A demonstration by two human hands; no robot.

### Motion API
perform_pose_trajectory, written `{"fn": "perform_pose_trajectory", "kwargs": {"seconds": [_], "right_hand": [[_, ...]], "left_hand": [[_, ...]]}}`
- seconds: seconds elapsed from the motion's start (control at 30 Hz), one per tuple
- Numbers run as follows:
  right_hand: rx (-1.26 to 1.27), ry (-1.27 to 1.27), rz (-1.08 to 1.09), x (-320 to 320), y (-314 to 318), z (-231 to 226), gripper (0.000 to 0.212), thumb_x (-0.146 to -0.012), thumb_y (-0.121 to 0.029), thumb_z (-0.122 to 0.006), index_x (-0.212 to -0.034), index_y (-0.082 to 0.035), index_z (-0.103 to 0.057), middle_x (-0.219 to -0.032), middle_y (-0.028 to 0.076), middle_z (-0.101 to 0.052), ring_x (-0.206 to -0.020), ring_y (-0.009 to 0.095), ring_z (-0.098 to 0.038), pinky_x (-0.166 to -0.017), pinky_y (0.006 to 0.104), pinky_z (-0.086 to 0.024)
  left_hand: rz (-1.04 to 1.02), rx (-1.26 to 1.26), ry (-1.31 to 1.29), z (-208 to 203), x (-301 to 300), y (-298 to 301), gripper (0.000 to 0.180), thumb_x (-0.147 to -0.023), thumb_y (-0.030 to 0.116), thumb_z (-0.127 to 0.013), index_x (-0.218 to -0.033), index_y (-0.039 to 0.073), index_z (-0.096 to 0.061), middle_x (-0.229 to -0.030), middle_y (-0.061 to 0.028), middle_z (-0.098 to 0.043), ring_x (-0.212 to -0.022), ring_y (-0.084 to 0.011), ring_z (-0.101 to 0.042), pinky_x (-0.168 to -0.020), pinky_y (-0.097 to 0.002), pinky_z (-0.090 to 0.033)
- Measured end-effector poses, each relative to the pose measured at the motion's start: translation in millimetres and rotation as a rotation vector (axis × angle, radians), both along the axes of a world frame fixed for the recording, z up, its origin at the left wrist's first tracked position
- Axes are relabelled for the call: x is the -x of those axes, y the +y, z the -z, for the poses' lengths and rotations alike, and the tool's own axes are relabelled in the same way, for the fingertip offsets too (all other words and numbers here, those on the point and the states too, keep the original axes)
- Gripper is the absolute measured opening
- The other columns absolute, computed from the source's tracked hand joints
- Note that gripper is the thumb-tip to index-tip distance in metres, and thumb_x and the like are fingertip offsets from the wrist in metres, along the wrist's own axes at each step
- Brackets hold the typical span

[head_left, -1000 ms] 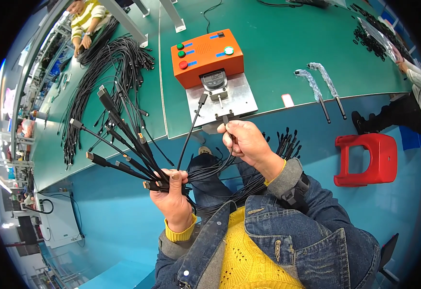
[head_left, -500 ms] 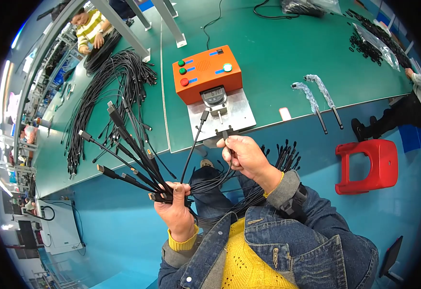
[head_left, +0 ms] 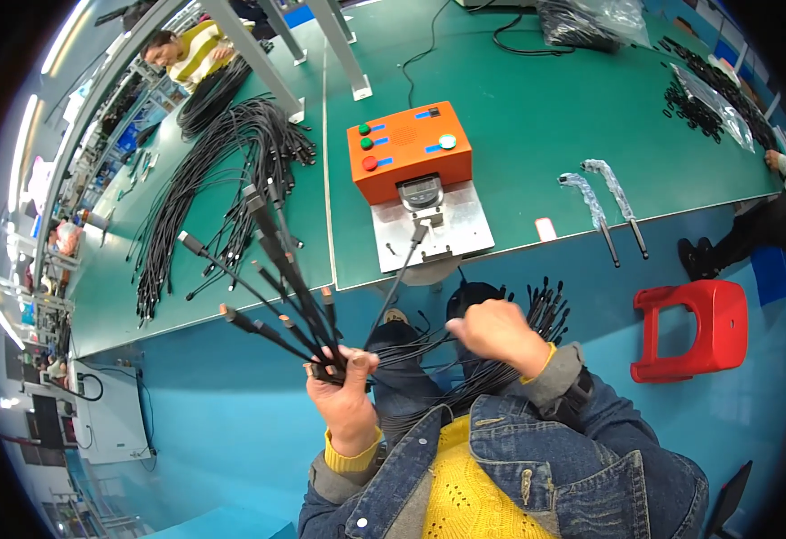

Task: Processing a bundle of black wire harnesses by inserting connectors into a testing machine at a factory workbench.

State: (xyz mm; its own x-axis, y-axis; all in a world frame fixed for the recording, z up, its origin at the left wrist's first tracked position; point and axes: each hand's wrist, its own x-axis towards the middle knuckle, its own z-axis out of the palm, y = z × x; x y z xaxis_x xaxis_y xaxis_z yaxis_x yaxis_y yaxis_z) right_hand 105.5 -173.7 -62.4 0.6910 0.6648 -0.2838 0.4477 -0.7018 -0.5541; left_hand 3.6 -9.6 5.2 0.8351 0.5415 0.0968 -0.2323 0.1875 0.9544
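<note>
My left hand [head_left: 346, 395] is closed around a fan of black cables [head_left: 276, 242], their plugs pointing up and away from me. One cable plug [head_left: 420, 232] from this side stands apart, in front of the metal fixture plate [head_left: 460, 229] of an orange test box [head_left: 411, 148]. My right hand [head_left: 499, 334] is closed over my lap, off the table's front edge. Whatever its fingers hold, if anything, is hidden. Right beside and under it, more black cables [head_left: 465, 382] lie across my lap, with their ends [head_left: 546, 310] spread out to the right.
A heap of black cables [head_left: 204, 171] lies on the green table [head_left: 519, 108] at left, below grey metal posts [head_left: 343, 49]. Two plastic-wrapped rods [head_left: 604, 211] lie at right. A red stool [head_left: 694, 328] stands on the floor. Other people work at far left and far right.
My right hand has moved from the test box's fixture down and right over my lap. The left hand keeps the cables. The view has shifted, so the table appears further right.
</note>
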Motion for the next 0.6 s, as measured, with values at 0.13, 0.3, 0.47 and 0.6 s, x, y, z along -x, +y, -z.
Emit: {"fn": "perform_pose_trajectory", "kwargs": {"seconds": [0.13, 0.3, 0.47, 0.6], "right_hand": [[-0.725, 0.109, 0.446, 0, -6, -39, 0.030, -0.083, -0.027, -0.050, -0.086, 0.002, -0.058, -0.064, 0.012, -0.059, -0.056, 0.014, -0.056, -0.050, 0.0275, -0.045], [-1.409, 0.754, 0.556, -14, -6, -60, 0.032, -0.087, -0.025, -0.045, -0.096, 0.004, -0.054, -0.080, 0.009, -0.062, -0.056, 0.008, -0.052, -0.045, 0.0181, -0.039], [-1.484, 0.806, 0.567, -17, -2, -53, 0.032, -0.086, -0.026, -0.047, -0.097, 0.003, -0.053, -0.078, 0.008, -0.061, -0.055, 0.005, -0.048, -0.043, 0.0146, -0.035], [-1.481, 0.784, 0.568, -14, 0, -56, 0.029, -0.087, -0.026, -0.046, -0.095, 0.001, -0.055, -0.075, 0.007, -0.060, -0.052, 0.004, -0.046, -0.041, 0.0150, -0.034]], "left_hand": [[0.061, -0.025, 0.028, 3, 3, -2, 0.010, -0.077, 0.003, -0.059, -0.079, 0.002, -0.050, -0.069, -0.0051, -0.054, -0.062, -0.0141, -0.053, -0.060, -0.0259, -0.045], [0.135, -0.050, 0.065, 3, 3, -9, 0.009, -0.076, 0.002, -0.060, -0.079, 0.001, -0.052, -0.068, -0.0046, -0.054, -0.061, -0.0139, -0.054, -0.060, -0.0263, -0.045], [0.240, -0.085, 0.199, 2, 4, -12, 0.010, -0.075, 0.002, -0.061, -0.079, 0.001, -0.052, -0.067, -0.0047, -0.055, -0.061, -0.0136, -0.055, -0.059, -0.0261, -0.046], [0.280, -0.096, 0.199, 2, 2, -13, 0.013, -0.074, 0.000, -0.062, -0.080, 0.001, -0.050, -0.071, -0.0046, -0.056, -0.064, -0.0120, -0.056, -0.063, -0.0252, -0.048]]}}
